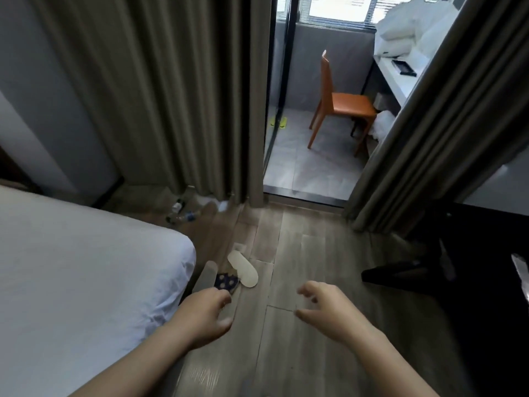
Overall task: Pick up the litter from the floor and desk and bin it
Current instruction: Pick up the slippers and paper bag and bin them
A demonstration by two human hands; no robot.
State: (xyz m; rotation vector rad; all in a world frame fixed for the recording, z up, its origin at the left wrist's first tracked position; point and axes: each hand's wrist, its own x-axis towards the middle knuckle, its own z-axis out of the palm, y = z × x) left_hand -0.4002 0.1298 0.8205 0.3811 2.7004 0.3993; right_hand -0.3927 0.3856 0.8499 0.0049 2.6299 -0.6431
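Litter lies on the wooden floor beside the bed: a cream slipper sole (243, 268), a grey flat strip (205, 276) and a dark blue dotted wrapper (226, 281). Farther off, by the curtain foot, lie clear plastic bottles (180, 214) and a crumpled white tissue (222, 205). My left hand (204, 315) hovers just short of the dotted wrapper, fingers loosely curled and holding nothing. My right hand (323, 306) reaches over bare floor with fingers spread, holding nothing.
A white bed (80, 270) fills the left. Grey curtains (160, 96) hang ahead and at right. Through a glass door stand an orange chair (340, 101) and a white desk (398, 73) with white bags. Dark furniture (472, 270) is at right.
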